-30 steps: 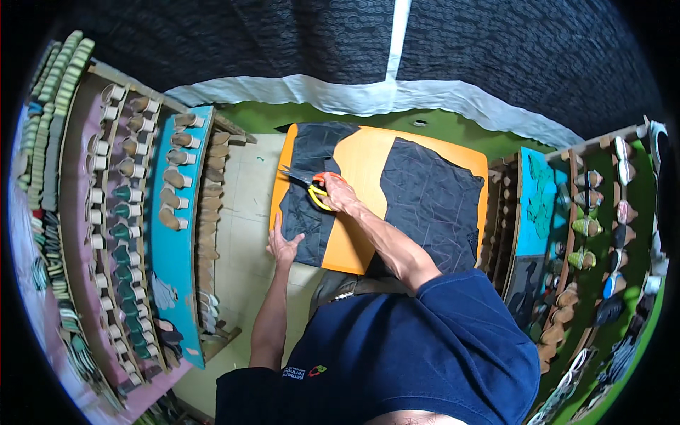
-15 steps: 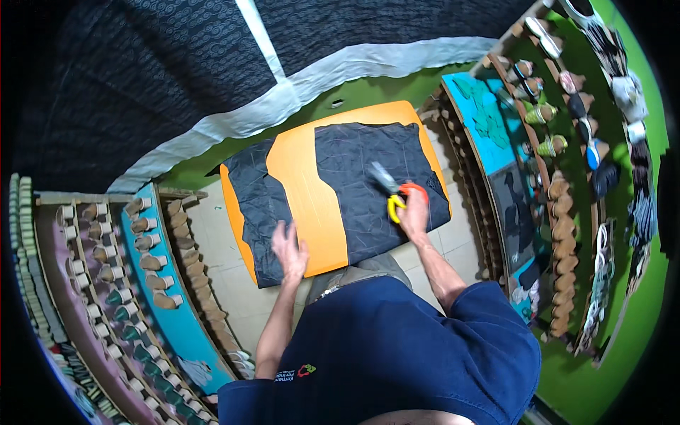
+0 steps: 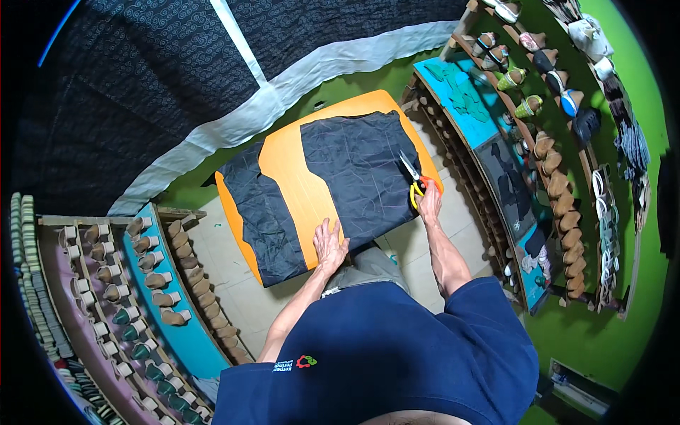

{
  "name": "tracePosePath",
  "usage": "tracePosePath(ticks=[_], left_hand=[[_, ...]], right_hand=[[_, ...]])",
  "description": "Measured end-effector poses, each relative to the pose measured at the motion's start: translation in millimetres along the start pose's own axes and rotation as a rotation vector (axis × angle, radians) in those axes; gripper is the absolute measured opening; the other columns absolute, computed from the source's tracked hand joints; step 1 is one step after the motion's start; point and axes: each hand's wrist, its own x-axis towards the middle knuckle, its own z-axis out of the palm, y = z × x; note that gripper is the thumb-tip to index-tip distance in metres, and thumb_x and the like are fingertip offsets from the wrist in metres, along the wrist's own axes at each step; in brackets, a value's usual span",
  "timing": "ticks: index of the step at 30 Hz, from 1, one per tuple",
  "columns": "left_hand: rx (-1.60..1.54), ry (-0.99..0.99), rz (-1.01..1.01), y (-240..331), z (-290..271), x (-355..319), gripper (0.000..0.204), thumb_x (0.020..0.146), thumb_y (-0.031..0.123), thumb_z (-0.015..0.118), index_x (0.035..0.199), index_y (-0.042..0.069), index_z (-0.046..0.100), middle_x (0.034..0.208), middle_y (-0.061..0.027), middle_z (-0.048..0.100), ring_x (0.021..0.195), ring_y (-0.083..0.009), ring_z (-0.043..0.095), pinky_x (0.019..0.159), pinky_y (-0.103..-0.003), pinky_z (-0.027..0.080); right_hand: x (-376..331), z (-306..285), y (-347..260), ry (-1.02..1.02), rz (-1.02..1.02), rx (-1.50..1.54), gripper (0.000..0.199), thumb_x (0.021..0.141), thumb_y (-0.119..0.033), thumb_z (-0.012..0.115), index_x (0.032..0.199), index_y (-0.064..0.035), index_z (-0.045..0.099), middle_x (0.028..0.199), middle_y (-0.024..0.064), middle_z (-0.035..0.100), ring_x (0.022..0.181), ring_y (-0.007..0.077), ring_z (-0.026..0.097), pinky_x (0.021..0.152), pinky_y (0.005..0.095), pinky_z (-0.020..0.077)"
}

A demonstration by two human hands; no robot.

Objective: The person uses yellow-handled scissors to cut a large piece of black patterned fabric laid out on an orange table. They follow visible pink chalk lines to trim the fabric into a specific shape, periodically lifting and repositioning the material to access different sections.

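Two pieces of black fabric lie on an orange table [image 3: 292,173], with a strip of the orange top showing between them. The larger black fabric piece [image 3: 361,170] is on the right and carries faint drawn lines; the smaller black fabric piece [image 3: 265,219] is on the left. My right hand [image 3: 429,201] grips scissors [image 3: 413,173] with red and yellow handles over the right edge of the larger piece, blades pointing away and slightly parted. My left hand [image 3: 329,246] rests with fingers spread on the orange strip by the near edge, next to the larger piece.
Shelves of brown shoe lasts [image 3: 166,299] stand on the left. On the right, a blue shelf top [image 3: 453,95] holds green scraps, and beyond it are racks with shoes [image 3: 528,106] and lasts. A dark patterned curtain [image 3: 163,85] with a white border hangs behind the table.
My left hand has moved right, from over the smaller piece onto the orange strip. The scissors have shifted right toward the larger piece's edge. The view has turned a little.
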Motion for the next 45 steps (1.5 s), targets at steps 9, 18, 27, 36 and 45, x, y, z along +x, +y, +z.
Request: tracePosePath(ticks=[9, 18, 27, 36, 45], left_hand=[[-0.703, 0.239, -0.517, -6.6, 38.9, 42.5, 0.096, 0.071, 0.007, 0.086, 0.154, 0.004, 0.037, 0.12, -0.0179, 0.052, 0.116, -0.0359, 0.054, 0.104, -0.044, 0.045], [-1.175, 0.508, -0.386, -19.5, -43.0, 139.7, 0.074, 0.081, -0.005, 0.074, 0.148, 0.015, 0.051, 0.078, 0.0071, 0.038, 0.07, -0.0064, 0.04, 0.065, -0.023, 0.039], [-0.899, 0.602, -0.323, -42.5, -114.7, 281.4, 0.044, 0.081, 0.007, 0.078, 0.125, 0.009, 0.071, 0.092, -0.0016, 0.063, 0.082, -0.0125, 0.057, 0.081, -0.027, 0.046], [-0.045, 0.392, -0.093, 31.0, -50.3, 139.3, 0.056, 0.097, 0.021, 0.062, 0.151, 0.012, 0.047, 0.16, -0.0305, 0.028, 0.148, -0.0486, 0.028, 0.118, -0.062, 0.023], [0.141, -0.056, -0.283, 65.4, 26.7, 59.4, 0.065, 0.099, 0.042, 0.058, 0.158, 0.026, 0.037, 0.169, -0.0167, 0.016, 0.154, -0.0417, 0.014, 0.12, -0.066, 0.012]], right_hand=[[1.3, -3.7, -52.6, -0.135, -0.1, 0.262, 0.039, 0.078, -0.004, 0.072, 0.117, -0.0033, 0.062, 0.098, 0.0137, 0.071, 0.094, 0.0325, 0.071, 0.084, 0.0414, 0.054], [103.3, -7.1, -120.8, -0.036, -0.311, 0.421, 0.044, 0.083, -0.014, 0.065, 0.126, -0.0018, 0.06, 0.106, 0.0198, 0.07, 0.104, 0.0357, 0.069, 0.088, 0.042, 0.0523], [247.4, 18.2, -191.3, -0.049, -0.355, 0.295, 0.038, 0.082, -0.019, 0.077, 0.115, -0.007, 0.063, 0.102, 0.0166, 0.073, 0.097, 0.0375, 0.071, 0.083, 0.0467, 0.0545], [163.2, 12.9, -96.7, -0.271, -0.457, 0.286, 0.043, 0.086, -0.009, 0.071, 0.126, -0.0019, 0.057, 0.124, 0.0233, 0.064, 0.121, 0.0419, 0.059, 0.099, 0.0479, 0.0464], [64.4, -7.4, -2.0, -0.409, -0.6, 0.069, 0.05, 0.087, -0.016, 0.077, 0.127, 0.0021, 0.053, 0.147, 0.0227, 0.05, 0.138, 0.0414, 0.046, 0.11, 0.0466, 0.0412]])
